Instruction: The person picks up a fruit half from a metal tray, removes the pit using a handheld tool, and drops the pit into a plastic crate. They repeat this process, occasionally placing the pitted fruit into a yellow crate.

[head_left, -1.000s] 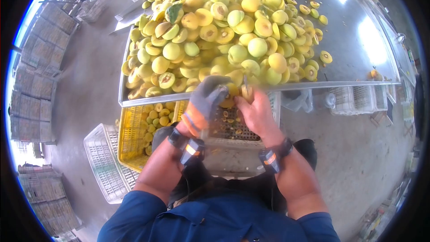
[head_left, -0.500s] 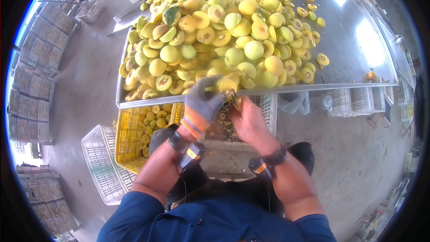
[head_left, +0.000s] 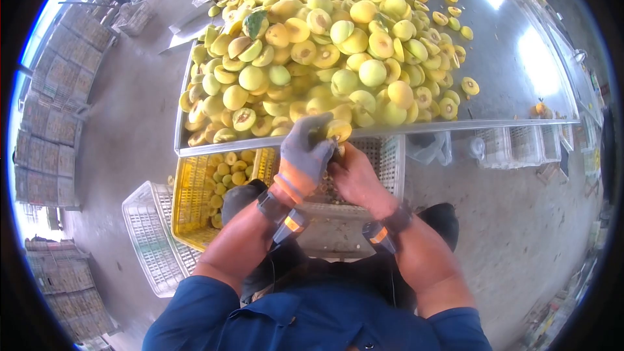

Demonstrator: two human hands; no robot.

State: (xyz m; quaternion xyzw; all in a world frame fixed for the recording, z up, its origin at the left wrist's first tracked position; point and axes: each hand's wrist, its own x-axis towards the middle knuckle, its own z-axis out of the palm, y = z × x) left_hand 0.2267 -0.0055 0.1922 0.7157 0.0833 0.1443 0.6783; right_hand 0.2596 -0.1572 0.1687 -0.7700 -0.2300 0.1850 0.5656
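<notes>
My left hand, in a grey glove with an orange cuff, is closed on a halved yellow peach at the table's front edge. My bare right hand is closed just below, its fingers wrapped round a small dark metal tool whose tip touches the cut side of the fruit. Most of the tool is hidden by my fingers, so its exact kind does not show. Behind my hands a big heap of peaches, many cut in half with brown pits or hollows showing, covers the metal table.
Under the table edge stand a yellow crate holding peaches and a white crate between my knees. Another white crate sits at left on the floor. White baskets and a plastic bag are at right. Stacked crates line the left.
My right hand has turned and drawn in closer under the peach half, so less of the tool shows. The whole view has shifted slightly.
</notes>
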